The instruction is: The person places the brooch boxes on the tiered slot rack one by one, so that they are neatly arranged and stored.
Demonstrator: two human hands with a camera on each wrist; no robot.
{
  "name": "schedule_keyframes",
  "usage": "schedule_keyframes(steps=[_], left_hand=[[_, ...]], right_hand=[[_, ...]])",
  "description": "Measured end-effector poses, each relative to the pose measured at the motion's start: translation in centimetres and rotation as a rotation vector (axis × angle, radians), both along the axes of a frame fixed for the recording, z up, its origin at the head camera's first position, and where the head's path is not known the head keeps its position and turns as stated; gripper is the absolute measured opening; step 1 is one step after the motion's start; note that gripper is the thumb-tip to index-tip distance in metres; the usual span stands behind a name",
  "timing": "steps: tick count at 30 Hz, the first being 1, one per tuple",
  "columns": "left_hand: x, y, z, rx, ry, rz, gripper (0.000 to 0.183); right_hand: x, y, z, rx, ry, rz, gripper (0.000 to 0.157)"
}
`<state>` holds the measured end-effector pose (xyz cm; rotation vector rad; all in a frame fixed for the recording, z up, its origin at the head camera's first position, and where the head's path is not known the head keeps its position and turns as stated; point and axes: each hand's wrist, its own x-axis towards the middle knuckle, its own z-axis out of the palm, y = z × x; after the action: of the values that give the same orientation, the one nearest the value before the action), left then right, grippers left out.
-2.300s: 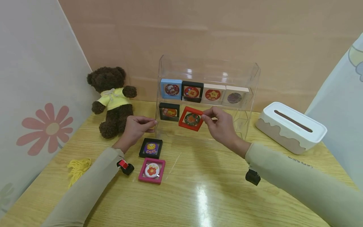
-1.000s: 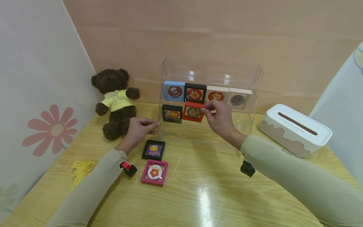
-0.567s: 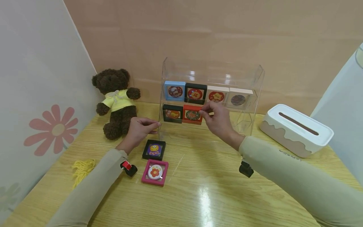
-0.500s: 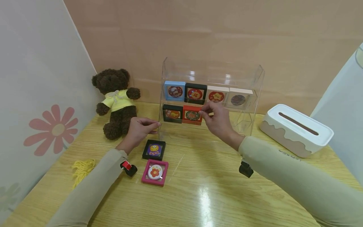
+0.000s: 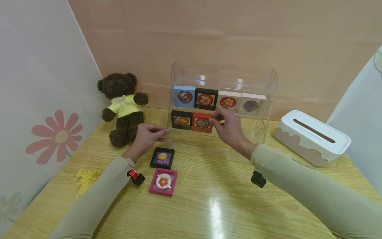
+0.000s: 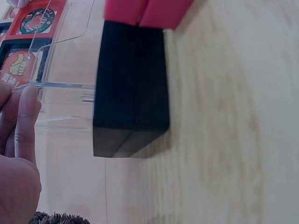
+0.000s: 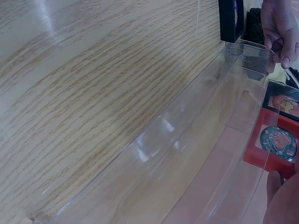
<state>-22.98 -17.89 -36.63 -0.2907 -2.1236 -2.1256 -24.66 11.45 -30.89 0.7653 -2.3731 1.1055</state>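
A clear acrylic display stand point(image 5: 225, 74) holds small square frames with round badges inside. My left hand point(image 5: 147, 136) pinches the stand's left side edge between thumb and fingers. My right hand point(image 5: 230, 128) pinches the right edge of a red frame point(image 5: 203, 122), which stands upright on the lower tier against a black frame point(image 5: 181, 120). Its green round badge shows in the right wrist view too, with the right thumb at the frame's point(image 7: 257, 161) lower edge. On the table below the left hand lie a black frame point(image 5: 162, 158) with a purple badge and a pink frame point(image 5: 162, 182).
The upper tier carries a blue frame point(image 5: 184, 96), a black frame point(image 5: 206, 98) and two pale frames. A brown teddy bear point(image 5: 121, 106) sits left of the stand, a tissue box point(image 5: 311, 136) to its right. Yellow yarn point(image 5: 88, 177) lies by the left sleeve.
My right hand has carried the red frame, at first tilted in front of the stand, back and lowered it into the lower tier beside the black frame. The left hand keeps its pinch on the stand.
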Motion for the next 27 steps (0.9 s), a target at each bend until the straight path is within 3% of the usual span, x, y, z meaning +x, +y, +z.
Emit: schedule_keyframes(steps=[12, 20, 27], left_hand=[[0.1, 0.2, 0.2, -0.014, -0.013, 0.003, 0.024], [0.3, 0.1, 0.1, -0.06, 0.004, 0.012, 0.025], [0.2, 0.0, 0.2, -0.054, 0.012, 0.017, 0.024]], right_hand=[[0.7, 0.7, -0.3, -0.055, -0.075, -0.03, 0.028], [3.4, 1.0, -1.9, -0.123, -0.1, -0.055, 0.026], [6.3, -0.2, -3.6, -0.192, -0.262, 0.014, 0.024]])
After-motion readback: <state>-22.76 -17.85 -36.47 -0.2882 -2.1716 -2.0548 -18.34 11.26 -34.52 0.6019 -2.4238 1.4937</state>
